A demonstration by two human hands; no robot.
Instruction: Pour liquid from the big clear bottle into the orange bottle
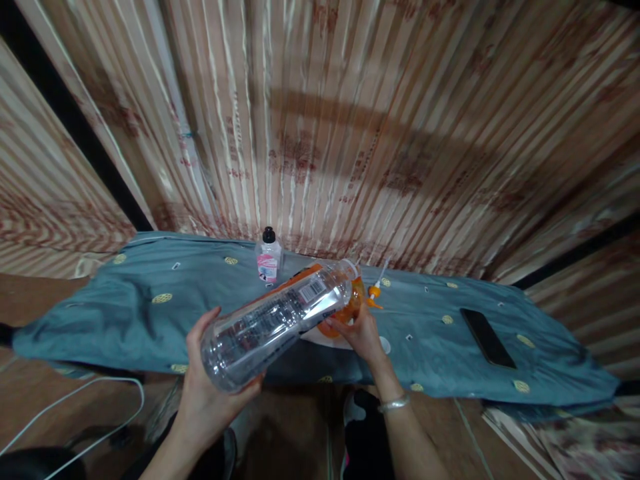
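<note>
My left hand point(213, 380) is wrapped round the base of a large clear plastic bottle point(270, 327), which is tilted with its open neck up and to the right. An orange see-through bottle point(356, 297) stands partly hidden behind that neck, with the fingers of my right hand point(360, 332) closed round its side. Whether any liquid passes between the two cannot be made out. An orange and white pump top point(375, 292) with a thin tube lies just right of the orange bottle. A round white cap point(385, 345) rests beside my right wrist.
A small clear bottle with a black cap and pink label point(269, 257) stands near the back edge. On the right lies a dark phone point(487, 338). Blue-green patterned cloth point(150, 300) covers the narrow table. Striped curtains point(320, 133) hang behind; a white cable point(115, 379) loops at lower left.
</note>
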